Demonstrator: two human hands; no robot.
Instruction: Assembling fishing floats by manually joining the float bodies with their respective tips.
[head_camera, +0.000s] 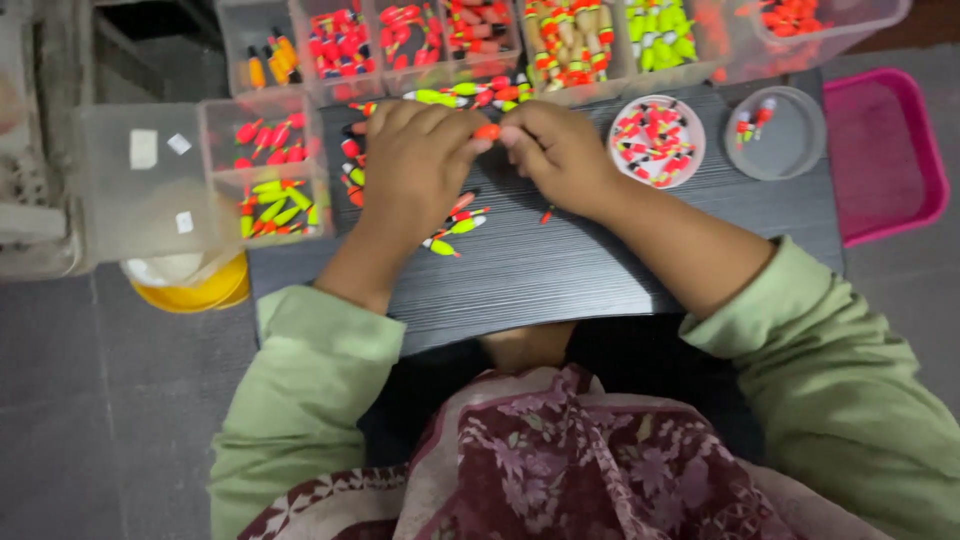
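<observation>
Both hands meet just above the middle of the frame, over the dark ridged desk (560, 270). The left hand (415, 165) has its fingers (452, 128) curled and pressed together, their tips pinching one end of a small orange float (487, 131); the right hand (560, 150) comes in from the other side with fingers (522, 135) likewise bent and closed on the same float, so the piece sits between the two sets of fingertips, held just above the desk. Below the left hand, a few loose floats (455, 225) in yellow-green, orange and black lie scattered on the desk, and one thin red piece (547, 213) lies just under the right wrist. To the right of the right hand stands a round white dish (656, 141) heaped with red and black floats, and further right a clear round lid (775, 132) holding a couple more. Along the top edge, clear plastic bins (560, 40) hold sorted floats in red, orange and green; a divided clear box (270, 165) sits at the left, beside the left hand.
</observation>
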